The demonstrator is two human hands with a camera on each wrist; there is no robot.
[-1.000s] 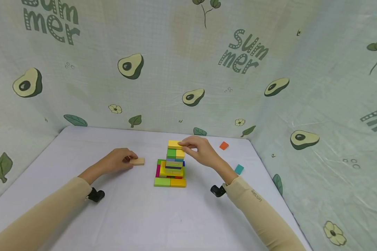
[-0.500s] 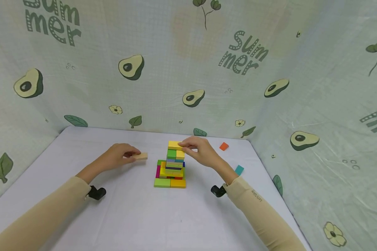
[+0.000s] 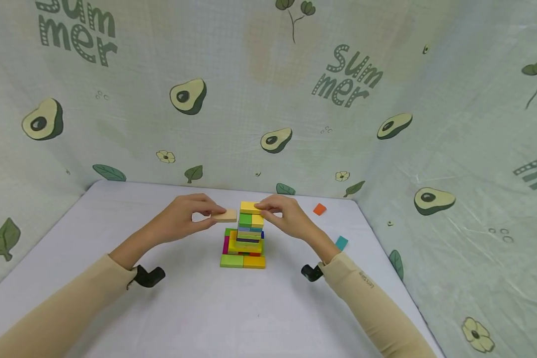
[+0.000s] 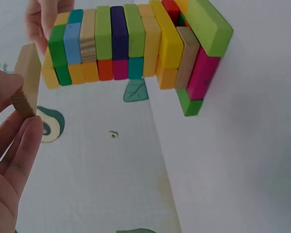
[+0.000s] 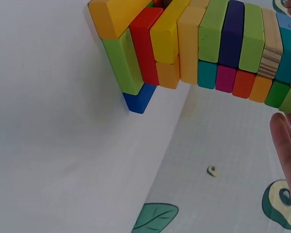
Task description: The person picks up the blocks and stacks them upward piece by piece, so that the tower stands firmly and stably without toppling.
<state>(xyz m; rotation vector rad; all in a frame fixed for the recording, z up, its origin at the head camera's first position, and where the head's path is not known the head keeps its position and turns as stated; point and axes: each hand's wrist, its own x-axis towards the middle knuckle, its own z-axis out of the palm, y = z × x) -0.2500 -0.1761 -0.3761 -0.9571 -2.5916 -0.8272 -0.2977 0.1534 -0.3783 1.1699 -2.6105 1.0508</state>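
In the head view my left hand (image 3: 183,216) pinches a plain wooden block (image 3: 225,216) by its left end, raised just left of the tower's top. The left wrist view shows this wooden block (image 4: 31,73) between thumb and fingertips. A tower of coloured wooden blocks (image 3: 245,220) stands mid-table, narrow above a wider base. On top lies a yellow block (image 3: 249,207); my right hand (image 3: 286,216) holds its right end between thumb and forefinger. In the right wrist view the fingers (image 5: 283,141) appear beside the tower's upper layers, partly cut off by the frame.
Farther back on the right, an orange block (image 3: 319,209) lies on the white table (image 3: 250,313). A teal block (image 3: 341,242) lies to the right of my right hand. Printed cloth (image 3: 232,74) hangs behind the table and along its right side.
My left hand has lifted the plain wooden block from the table and carried it rightward and up, close to the tower's top. My right hand stays at the yellow block.
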